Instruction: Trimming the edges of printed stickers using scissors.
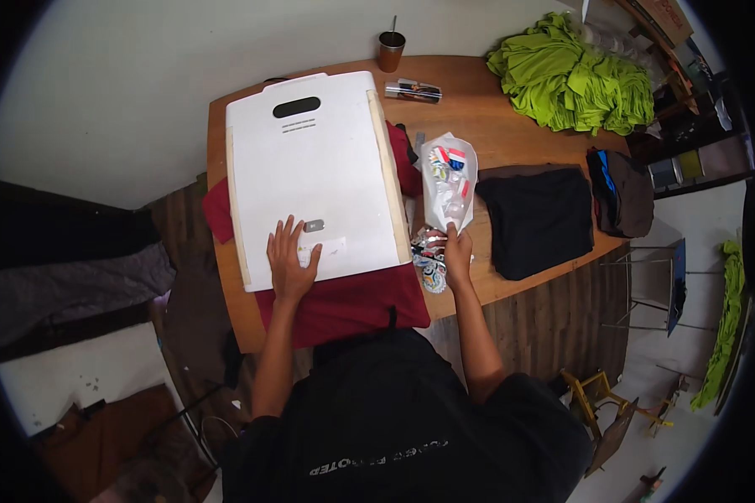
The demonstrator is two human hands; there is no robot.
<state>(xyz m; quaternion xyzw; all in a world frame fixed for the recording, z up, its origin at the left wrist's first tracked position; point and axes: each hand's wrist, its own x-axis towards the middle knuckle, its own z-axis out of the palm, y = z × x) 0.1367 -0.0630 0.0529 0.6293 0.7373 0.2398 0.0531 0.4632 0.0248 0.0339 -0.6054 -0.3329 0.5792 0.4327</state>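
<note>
A large white panel point(310, 184) with a dark oval slot and a small grey tab lies on dark red cloth point(348, 306). My left hand point(292, 264) rests on the panel's near part, fingers spread, beside the tab. A small white patch shows by its thumb. To the right, my right hand point(457, 254) grips the near end of an open white bag point(430, 197). Inside the bag are several small colourful printed pieces point(451, 161) and clear plastic. More patterned pieces point(430, 270) lie on the table just left of my right hand.
Folded black cloth point(541, 222) lies right of the bag, with a dark bag point(621, 193) beyond it. Lime-green cloth point(575, 80) is heaped at the far right. A brown cup point(391, 52) and a flat clear package point(413, 90) stand near the wooden table's point(470, 84) back edge.
</note>
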